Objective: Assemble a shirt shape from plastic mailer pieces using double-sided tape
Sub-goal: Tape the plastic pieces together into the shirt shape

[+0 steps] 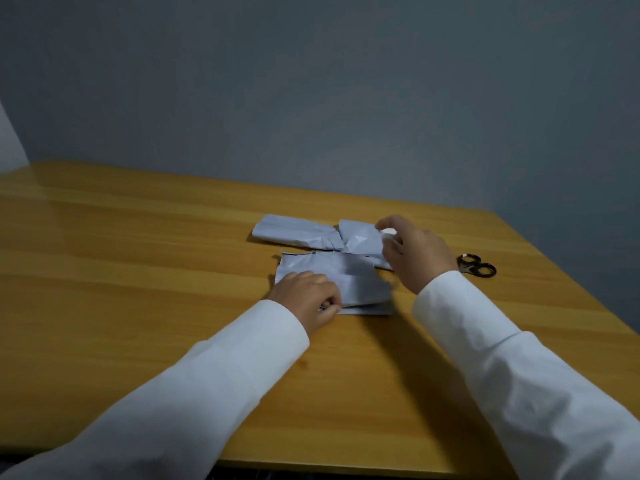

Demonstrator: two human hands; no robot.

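Note:
Three grey-white plastic mailer pieces lie together on the wooden table. The body piece lies nearest me. Beyond it a left sleeve piece and a right sleeve piece meet in the middle. My left hand rests on the body piece's near left corner, fingers curled, pinching something small and pale at its edge. My right hand hovers over the right sleeve piece, thumb and fingers bent and pinching its right end. No tape roll is visible.
Black-handled scissors lie on the table just right of my right hand. A grey wall runs behind the table. The table's right edge slants close past the scissors. Both my arms wear long white sleeves.

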